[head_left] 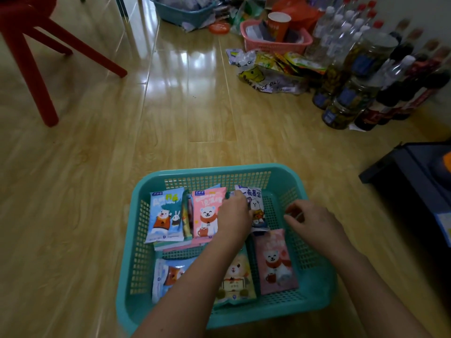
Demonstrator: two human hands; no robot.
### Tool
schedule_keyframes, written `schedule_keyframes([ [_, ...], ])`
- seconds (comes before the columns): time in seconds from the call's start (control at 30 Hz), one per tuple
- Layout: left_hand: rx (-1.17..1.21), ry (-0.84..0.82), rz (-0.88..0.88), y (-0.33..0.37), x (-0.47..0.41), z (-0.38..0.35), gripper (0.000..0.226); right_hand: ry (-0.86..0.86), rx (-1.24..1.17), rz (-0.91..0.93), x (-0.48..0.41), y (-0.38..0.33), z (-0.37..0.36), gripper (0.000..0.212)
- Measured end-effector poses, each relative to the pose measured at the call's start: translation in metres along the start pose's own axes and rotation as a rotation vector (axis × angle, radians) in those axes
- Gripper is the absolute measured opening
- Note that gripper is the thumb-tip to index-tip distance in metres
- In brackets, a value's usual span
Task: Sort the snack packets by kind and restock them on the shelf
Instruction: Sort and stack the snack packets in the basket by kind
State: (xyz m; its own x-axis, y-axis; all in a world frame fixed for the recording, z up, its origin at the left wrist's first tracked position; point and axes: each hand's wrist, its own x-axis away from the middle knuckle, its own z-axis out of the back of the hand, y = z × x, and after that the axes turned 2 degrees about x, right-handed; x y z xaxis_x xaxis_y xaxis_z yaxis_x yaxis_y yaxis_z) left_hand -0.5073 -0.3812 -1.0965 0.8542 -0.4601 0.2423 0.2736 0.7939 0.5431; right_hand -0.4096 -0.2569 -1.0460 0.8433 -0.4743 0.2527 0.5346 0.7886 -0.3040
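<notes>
The snack packets [234,279] are kept in a teal basket [219,168] at 6 o'clock, on the wooden floor [97,167]. Inside it, like is laid with like. A blue packet [166,215] tops a stack at the basket's 10 o'clock, and a pink packet [206,215] tops the stack beside it. A white packet [255,198] is propped at 1 o'clock, and a second pink packet [278,262] lies flat at 4 o'clock. They are judged to be mid-sort, with stacks being built so that each kind can be lifted out whole.

The left hand [235,215] is laid over the gap between the pink and white packets. Its fingers are curled onto the white packet's upper-left corner, seemingly to draw it free. The right hand [314,223] is held apart at 3 o'clock, by the basket's side wall, with its fingers loosely bent. It cannot be told whether something small is pinched there.

Further out, at 1 o'clock, a pink basket [275,48] is filled with a paper cup [278,25] and dark wrappers. A clear bag [268,76] of yellow packets is spilled before it. At 12 o'clock a second teal basket [183,14] is heaped with packets. Bottles [341,37] and jars [349,93] are ranked at 2 o'clock, and a red stool [29,57] stands at 10 o'clock. No shelf is seen.
</notes>
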Motion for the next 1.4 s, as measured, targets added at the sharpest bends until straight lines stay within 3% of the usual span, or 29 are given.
schedule_keyframes([
  [0.1,-0.147,0.078,-0.123,-0.002,0.007,0.014,0.022,0.033,-0.059,0.027,-0.004,-0.015,-0.001,0.018],
  [0.17,-0.081,0.213,-0.179,-0.013,0.019,0.031,0.014,0.054,-0.103,0.058,-0.006,-0.027,-0.004,0.017],
  [0.3,-0.009,0.417,-0.067,-0.069,0.044,0.058,0.018,0.038,-0.154,0.142,-0.009,-0.062,-0.021,0.017],
  [0.43,-0.088,0.248,0.176,-0.113,0.06,0.061,0.043,-0.018,-0.092,0.158,-0.011,-0.095,-0.049,0.036],
  [0.6,-0.047,0.203,0.246,-0.124,0.052,0.066,0.078,-0.071,-0.046,0.036,-0.015,-0.121,-0.076,0.059],
  [0.77,-0.051,0.095,0.329,-0.121,0.035,0.07,0.106,-0.1,-0.153,-0.045,-0.022,-0.122,-0.087,0.059],
  [0.9,-0.062,0.127,0.324,-0.123,0.03,0.069,0.087,-0.161,-0.206,-0.049,-0.023,-0.123,-0.087,0.044],
  [1.1,0.247,0.242,0.26,-0.12,0.041,0.078,0.046,-0.158,-0.396,-0.011,-0.015,-0.125,-0.062,0.03],
  [1.2,0.585,0.309,0.233,-0.119,0.056,0.088,0.034,-0.09,-0.653,-0.053,-0.001,-0.106,-0.033,0.023],
  [1.3,0.909,0.234,0.206,-0.119,0.082,0.087,0.024,-0.125,-0.842,-0.106,0.023,-0.067,-0.006,0.021],
  [1.4,1.018,0.146,0.211,-0.121,0.104,0.075,0.025,-0.177,-0.692,-0.2,0.045,-0.028,-0.009,0.011],
])
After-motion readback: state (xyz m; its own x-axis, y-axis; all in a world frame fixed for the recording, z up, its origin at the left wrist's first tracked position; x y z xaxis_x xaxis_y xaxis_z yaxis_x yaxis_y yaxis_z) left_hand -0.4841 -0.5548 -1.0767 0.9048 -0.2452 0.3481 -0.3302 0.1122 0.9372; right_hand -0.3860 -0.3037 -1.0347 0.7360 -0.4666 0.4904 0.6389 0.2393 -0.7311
